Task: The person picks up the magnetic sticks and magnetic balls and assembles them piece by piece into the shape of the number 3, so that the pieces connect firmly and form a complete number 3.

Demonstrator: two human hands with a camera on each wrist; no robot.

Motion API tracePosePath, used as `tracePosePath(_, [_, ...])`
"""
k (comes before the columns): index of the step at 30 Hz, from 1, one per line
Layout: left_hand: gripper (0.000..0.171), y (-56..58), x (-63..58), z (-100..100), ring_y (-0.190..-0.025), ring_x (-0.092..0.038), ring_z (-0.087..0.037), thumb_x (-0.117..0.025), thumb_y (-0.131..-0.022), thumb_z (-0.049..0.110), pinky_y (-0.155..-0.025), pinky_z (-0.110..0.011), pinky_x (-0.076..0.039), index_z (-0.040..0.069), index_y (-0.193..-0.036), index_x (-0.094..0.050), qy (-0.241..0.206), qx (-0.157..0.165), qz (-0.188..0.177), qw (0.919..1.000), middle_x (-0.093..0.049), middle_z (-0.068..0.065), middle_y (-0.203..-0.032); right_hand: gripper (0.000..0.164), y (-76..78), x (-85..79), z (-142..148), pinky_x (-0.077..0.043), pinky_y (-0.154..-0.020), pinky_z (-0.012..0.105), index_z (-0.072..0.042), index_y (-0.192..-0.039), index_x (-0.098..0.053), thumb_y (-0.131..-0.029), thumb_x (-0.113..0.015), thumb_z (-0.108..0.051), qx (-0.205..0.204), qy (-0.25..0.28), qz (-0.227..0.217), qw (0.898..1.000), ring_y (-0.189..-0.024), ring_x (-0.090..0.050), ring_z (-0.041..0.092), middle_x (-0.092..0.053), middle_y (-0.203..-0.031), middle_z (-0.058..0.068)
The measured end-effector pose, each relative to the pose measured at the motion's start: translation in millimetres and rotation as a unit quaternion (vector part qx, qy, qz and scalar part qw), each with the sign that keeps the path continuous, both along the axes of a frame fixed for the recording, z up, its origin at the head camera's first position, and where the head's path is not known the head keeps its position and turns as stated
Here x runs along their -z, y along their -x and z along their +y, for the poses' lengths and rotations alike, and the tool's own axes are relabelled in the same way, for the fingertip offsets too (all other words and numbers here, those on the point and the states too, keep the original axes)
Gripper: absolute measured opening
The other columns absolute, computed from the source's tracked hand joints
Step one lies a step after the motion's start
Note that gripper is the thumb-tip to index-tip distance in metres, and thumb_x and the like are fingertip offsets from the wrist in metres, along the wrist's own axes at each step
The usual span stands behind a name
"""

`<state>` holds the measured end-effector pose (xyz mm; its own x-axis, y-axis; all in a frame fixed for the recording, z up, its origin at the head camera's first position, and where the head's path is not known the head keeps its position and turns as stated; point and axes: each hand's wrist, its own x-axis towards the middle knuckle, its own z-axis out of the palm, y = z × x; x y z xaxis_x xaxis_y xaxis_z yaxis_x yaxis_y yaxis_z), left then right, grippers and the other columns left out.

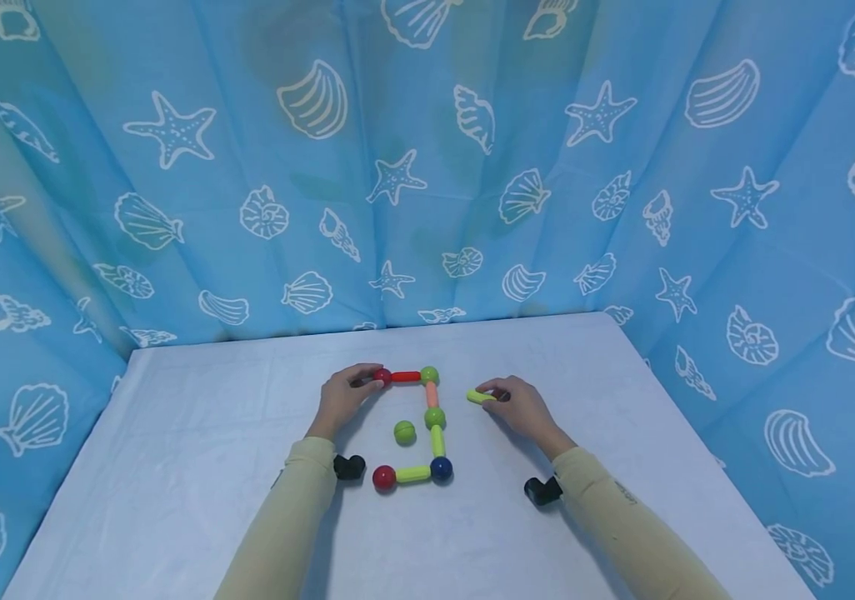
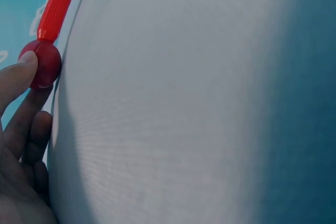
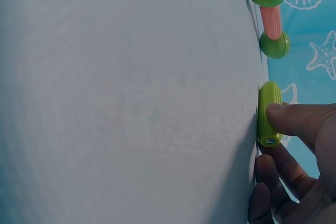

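Note:
My left hand (image 1: 343, 398) grips a red ball (image 2: 48, 65) between thumb and fingers, at the far left end of a joined chain. From that ball a red rod (image 1: 406, 377) runs to a green ball (image 1: 430, 375). Below it come a pink rod (image 1: 432, 395), another green ball (image 1: 435, 417) and a yellow-green rod (image 1: 438, 442). To the right of the chain, my right hand (image 1: 523, 407) pinches a separate yellow-green rod (image 3: 270, 115), thumb on its side. A socket shows in the rod's near end.
At the chain's near corner sits a dark blue ball (image 1: 441, 468), joined by a yellow-green rod (image 1: 413, 474) to a red ball (image 1: 384, 477). A loose green ball (image 1: 404, 432) lies inside the shape. The white table (image 1: 195, 433) meets a blue shell-print curtain (image 1: 427, 208) behind.

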<state>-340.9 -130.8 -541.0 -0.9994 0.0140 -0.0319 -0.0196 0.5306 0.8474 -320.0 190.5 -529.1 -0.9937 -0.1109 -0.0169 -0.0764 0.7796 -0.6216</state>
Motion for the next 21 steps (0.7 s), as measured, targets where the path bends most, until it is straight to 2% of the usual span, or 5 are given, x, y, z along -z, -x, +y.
tracePosePath(21, [0.038,-0.6,-1.0,0.1,-0.128,-0.056,-0.027,-0.073,-0.096,0.024,-0.109,-0.049,-0.044,0.020,-0.134,-0.067,-0.005,0.002,0.002,1.0000,-0.065,-0.005,-0.134,0.026,-2.6,-1.9,-0.8,-0.053,-0.091,0.042,-0.017,-0.120,-0.072,-0.094,-0.073,-0.018,-0.005,0.014,0.003,1.000,-0.102,-0.061,0.022,-0.067,-0.110,0.004])
